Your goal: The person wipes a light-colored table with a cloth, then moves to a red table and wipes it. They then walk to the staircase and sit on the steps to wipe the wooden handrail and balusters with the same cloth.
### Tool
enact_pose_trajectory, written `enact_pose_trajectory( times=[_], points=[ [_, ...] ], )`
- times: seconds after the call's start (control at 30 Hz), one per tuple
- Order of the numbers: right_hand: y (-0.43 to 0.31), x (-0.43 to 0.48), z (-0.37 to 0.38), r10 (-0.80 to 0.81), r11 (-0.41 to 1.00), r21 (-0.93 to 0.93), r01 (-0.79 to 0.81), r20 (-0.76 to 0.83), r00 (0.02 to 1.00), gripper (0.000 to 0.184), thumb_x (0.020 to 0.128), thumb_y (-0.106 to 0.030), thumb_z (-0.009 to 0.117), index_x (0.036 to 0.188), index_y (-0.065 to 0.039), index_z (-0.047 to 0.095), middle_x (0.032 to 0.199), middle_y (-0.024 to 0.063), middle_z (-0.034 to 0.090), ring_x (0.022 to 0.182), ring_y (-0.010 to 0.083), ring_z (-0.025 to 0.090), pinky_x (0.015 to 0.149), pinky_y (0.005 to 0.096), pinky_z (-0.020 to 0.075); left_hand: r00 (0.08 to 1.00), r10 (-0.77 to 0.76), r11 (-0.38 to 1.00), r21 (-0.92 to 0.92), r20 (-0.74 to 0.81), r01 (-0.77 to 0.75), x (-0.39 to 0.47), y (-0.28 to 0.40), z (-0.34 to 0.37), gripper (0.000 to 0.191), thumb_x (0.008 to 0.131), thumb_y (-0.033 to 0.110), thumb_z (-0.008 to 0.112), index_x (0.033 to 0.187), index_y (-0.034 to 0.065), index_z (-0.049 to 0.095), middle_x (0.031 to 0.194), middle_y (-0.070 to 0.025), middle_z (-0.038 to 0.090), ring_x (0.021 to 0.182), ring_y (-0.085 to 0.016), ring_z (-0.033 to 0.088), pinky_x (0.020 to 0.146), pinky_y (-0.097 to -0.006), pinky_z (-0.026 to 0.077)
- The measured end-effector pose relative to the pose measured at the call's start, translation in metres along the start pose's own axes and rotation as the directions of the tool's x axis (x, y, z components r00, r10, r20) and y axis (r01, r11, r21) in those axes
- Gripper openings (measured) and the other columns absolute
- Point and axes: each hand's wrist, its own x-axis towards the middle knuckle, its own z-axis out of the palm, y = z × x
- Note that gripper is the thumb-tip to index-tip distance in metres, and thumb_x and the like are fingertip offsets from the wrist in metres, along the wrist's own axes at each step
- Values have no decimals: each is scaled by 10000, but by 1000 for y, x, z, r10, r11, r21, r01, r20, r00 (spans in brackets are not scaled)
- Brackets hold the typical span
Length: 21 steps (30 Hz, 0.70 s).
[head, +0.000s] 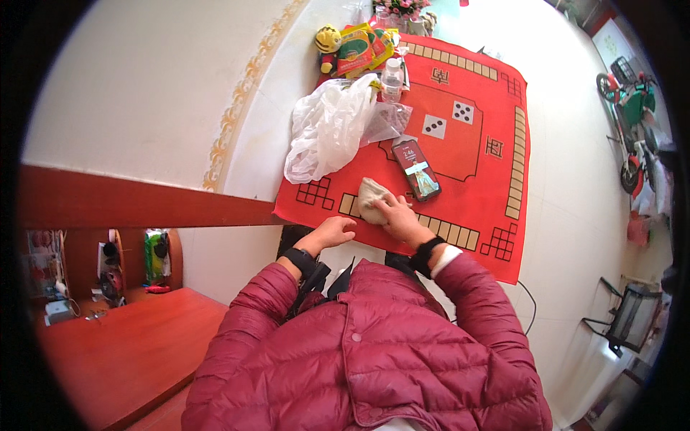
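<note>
My right hand (400, 215) has its fingers on a bunched beige knitted cloth item (372, 199), which lies near the front edge of a red mahjong-patterned table cover (458, 188). Whether the fingers grip it or only rest on it cannot be told. My left hand (335, 233) hovers by the cover's front edge, fingers apart and holding nothing. Just beyond the cloth item lies a smartphone (416, 169) with its screen lit. A crumpled white plastic bag (329, 126) is at the left of the cover, beside a clear plastic packet (389, 121).
A clear bottle (392, 81) stands behind the packet. Yellow and red packages (358, 48) and a plush toy (328, 46) lie at the back left, by the wall. A red wooden surface (145, 334) is at my left. A chair (630, 312) and a scooter (633, 124) stand at the right.
</note>
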Motion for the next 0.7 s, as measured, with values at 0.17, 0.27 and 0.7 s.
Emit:
enact_pose_trajectory(
  times=[0.17, 0.27, 0.7],
  points=[
    [54, -92, -42, 45, 999, 12, -45, -12, 999, 579, 577, -65, 680, 1116, -181, 503, 1119, 99, 489, 1012, 342, 489, 818, 428, 468, 994, -91, 996, -19, 53, 92, 23, 8, -5, 415, 753, 254, 619, 1085, 6, 596, 991, -196, 632, 924, -302, 615, 807, -365, 488],
    [108, -147, -86, 306, 942, -100, -319, -127, 944, 597, 540, -67, 701, 1089, -189, 500, 1108, 92, 497, 1006, 333, 500, 805, 427, 479, 991, -117, 990, 93, 68, 111, 36, 11, -12, 383, 783, 219, 605, 1095, -2, 588, 997, -176, 641, 917, -258, 622, 791, -338, 488],
    [145, -132, -139, 482, 876, -72, -477, 83, 872, 458, 570, -85, 665, 997, -126, 504, 981, 112, 508, 898, 352, 553, 735, 427, 474, 998, 14, 994, -109, 60, -8, 94, 55, 30, 364, 788, 186, 590, 1095, -9, 579, 889, -143, 650, 805, -241, 630, 729, -328, 496]
  ],
)
